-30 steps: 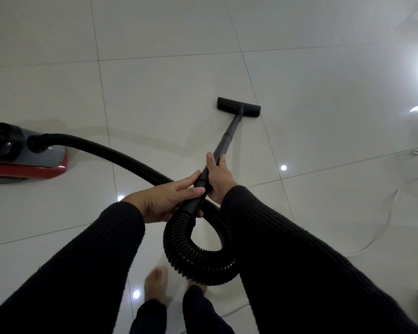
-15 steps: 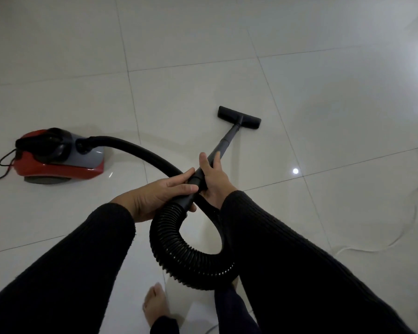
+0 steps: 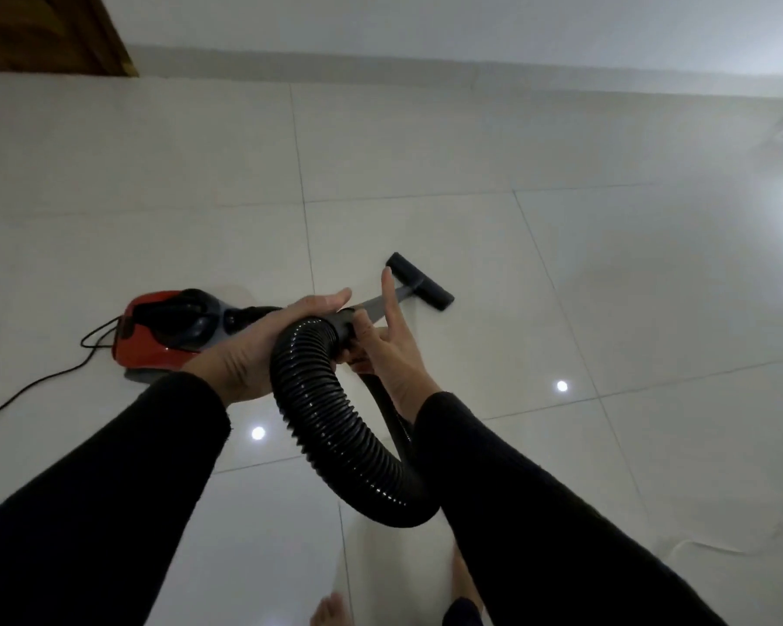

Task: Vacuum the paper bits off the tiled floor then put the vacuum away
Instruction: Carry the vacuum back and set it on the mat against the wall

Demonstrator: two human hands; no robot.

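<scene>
A red and grey canister vacuum [image 3: 159, 329] sits on the pale tiled floor [image 3: 471, 151] at centre left. Its ribbed black hose [image 3: 331, 426] loops down in front of me and joins a black wand [image 3: 383, 305] that ends in a flat floor head [image 3: 421, 280] resting on the tiles. My left hand [image 3: 263, 343] wraps over the top of the hose at its cuff. My right hand [image 3: 387, 343] holds the wand joint from below, its index finger raised straight. No paper bits show on the floor.
The vacuum's black power cord [image 3: 32, 381] trails left across the tiles. A white wall and skirting [image 3: 471, 61] run along the back, with a dark wooden door [image 3: 50, 33] at top left. A thin white cable [image 3: 706, 546] lies at lower right. My bare feet [image 3: 331, 609] are below.
The view has swung up and left, so the vacuum body, back wall and door now show. The floor head sits closer to my hands, and my right index finger has lifted off the wand.
</scene>
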